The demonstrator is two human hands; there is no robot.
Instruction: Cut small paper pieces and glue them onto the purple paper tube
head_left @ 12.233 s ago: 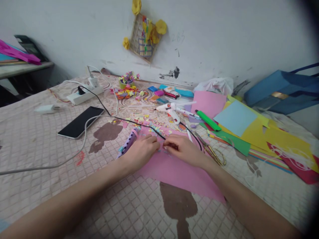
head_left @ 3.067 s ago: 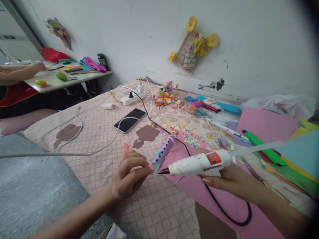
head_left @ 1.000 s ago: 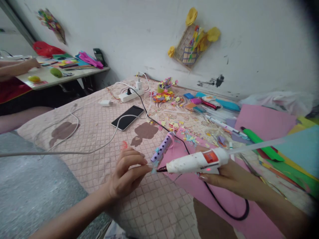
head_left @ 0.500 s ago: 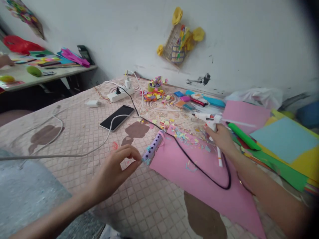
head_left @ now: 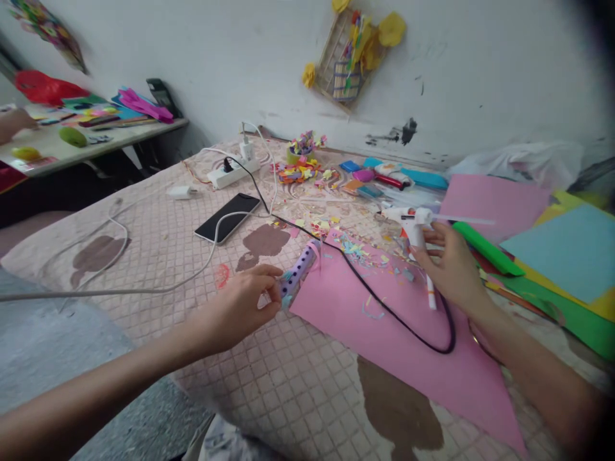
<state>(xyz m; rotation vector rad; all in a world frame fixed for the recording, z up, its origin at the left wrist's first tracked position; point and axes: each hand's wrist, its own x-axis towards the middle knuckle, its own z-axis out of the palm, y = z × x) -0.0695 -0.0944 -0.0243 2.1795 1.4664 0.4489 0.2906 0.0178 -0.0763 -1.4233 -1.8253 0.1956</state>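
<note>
- Currently left hand (head_left: pixel 240 304) sits at the lower end of the purple dotted tube (head_left: pixel 301 267), thumb and fingertips curled toward each other, can't tell if they pinch anything
- Purple dotted tube lies slanted along the left edge of the pink sheet (head_left: pixel 336 294), light-blue bits (head_left: pixel 287 301) at its lower end
- Right hand (head_left: pixel 427 246) at the handle of the white glue gun (head_left: pixel 413 221), fingers half curled, can't tell how firm the grip is
- White glue gun by the pink sheet's far edge, nozzle pointing left, black cable (head_left: pixel 444 351) looping over the sheet
- Paper scraps (head_left: pixel 353 248) scattered at the sheet's far-left corner
- Phone (head_left: pixel 228 218) between sheet and the table's (head_left: pixel 298 371) left edge
- Power strip (head_left: pixel 230 174) near the table's far-left corner, small flower pot (head_left: pixel 298 153) by its far edge
</note>
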